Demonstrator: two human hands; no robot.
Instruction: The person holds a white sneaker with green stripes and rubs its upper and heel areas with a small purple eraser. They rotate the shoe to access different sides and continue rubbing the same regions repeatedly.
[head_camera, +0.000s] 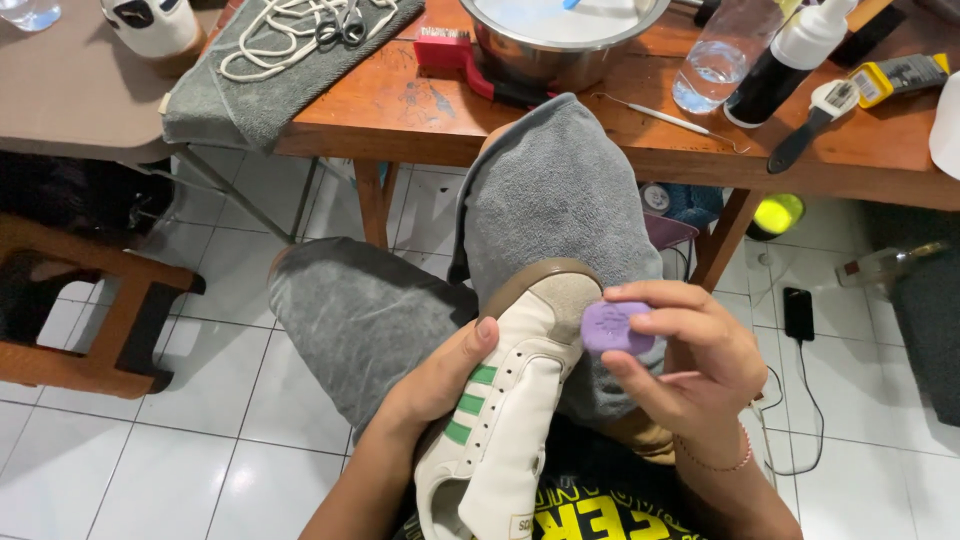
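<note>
A white sneaker with three green side stripes and a tan suede toe lay on the person's lap, its toe resting on a grey towel draped over the raised knee. The left hand was curled round the shoe's side, thumb pressed by the stripes. The right hand pinched a small purple block between thumb and fingertips, held against the toe.

Beyond the knee stood an orange-brown wooden table. At its far edge sat a steel bowl holding pale, milky liquid. Right of it stood a clear plastic bottle with a little water at the bottom, then a black bottle with a white pump top. A black-handled brush lay near the right edge, and a thin metal pick near the front edge. On the table's left corner a second grey towel carried white laces and scissors.
</note>
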